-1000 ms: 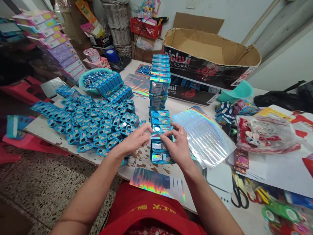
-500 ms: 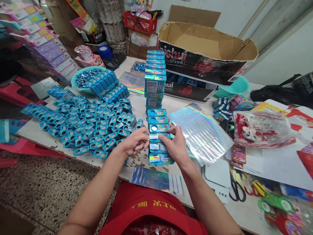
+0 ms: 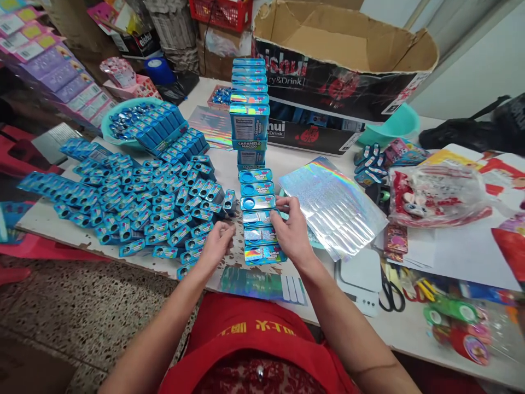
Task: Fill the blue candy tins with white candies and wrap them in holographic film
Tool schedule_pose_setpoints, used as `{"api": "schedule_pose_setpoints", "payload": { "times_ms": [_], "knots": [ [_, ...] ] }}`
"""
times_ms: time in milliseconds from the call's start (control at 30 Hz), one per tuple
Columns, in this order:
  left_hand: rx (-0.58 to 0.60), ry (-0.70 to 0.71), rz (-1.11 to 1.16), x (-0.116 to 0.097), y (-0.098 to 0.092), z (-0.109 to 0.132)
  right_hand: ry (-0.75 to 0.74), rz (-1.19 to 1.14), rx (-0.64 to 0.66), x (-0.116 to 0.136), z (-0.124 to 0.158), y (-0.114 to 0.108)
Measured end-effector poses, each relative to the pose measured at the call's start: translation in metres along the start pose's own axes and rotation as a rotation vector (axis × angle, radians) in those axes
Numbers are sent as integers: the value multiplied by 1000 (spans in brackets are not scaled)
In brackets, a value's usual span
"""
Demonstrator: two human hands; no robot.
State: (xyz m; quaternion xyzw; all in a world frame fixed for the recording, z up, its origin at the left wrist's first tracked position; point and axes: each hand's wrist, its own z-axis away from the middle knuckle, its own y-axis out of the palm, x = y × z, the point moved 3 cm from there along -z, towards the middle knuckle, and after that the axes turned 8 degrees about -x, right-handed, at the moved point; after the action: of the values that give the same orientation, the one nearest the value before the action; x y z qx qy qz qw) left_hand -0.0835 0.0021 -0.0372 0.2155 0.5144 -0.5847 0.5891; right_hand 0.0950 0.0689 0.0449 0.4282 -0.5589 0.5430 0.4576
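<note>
A column of blue tins (image 3: 264, 254) runs up the middle of the table, and the nearest ones bear shiny strips across their lids. My right hand (image 3: 290, 232) rests at the right side of this column, its thumb on the lid of a tin (image 3: 257, 218) with a silver strip and its fingers bent apart. Left of the column, over the table, is my left hand (image 3: 218, 241), thumb and fingertips close together; whether anything is between them is too small to tell. Near the table's front edge lies a holographic sheet (image 3: 250, 284) with pale strips at its right end.
Many blue tins (image 3: 135, 205) spread across the left. Behind stand a tin stack (image 3: 249, 123), a teal bowl (image 3: 110, 123) of wrapped candies and a large carton (image 3: 328, 93). On the right are a silver sheet (image 3: 328, 208), scissors (image 3: 391, 293) and a plastic bag (image 3: 438, 197).
My left hand has moved left, away from the column of tins. My right hand remains by the same tin. The camera view has shifted, so the table's contents appear higher.
</note>
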Motion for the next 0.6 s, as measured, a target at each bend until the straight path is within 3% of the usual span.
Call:
{"api": "schedule_pose_setpoints", "payload": {
  "times_ms": [100,167,267,333,400,500,600],
  "knots": [
    [75,80,-379,28,4,17,36,-66,-76,-8,3,-16],
    [231,205,-626,40,19,30,36,-69,-179,-21,10,-34],
    [516,335,-756,47,53,44,77,23,-245,-57,33,-59],
    [644,333,-755,49,75,45,95,145,-160,-90,55,-66],
    [696,298,-740,52,91,41,4,311,15,-121,81,-65],
    [676,251,-731,57,105,34,-205,637,143,-156,115,-57],
    [634,240,-744,62,108,31,-341,908,193,-174,133,-47]
  ]
}}
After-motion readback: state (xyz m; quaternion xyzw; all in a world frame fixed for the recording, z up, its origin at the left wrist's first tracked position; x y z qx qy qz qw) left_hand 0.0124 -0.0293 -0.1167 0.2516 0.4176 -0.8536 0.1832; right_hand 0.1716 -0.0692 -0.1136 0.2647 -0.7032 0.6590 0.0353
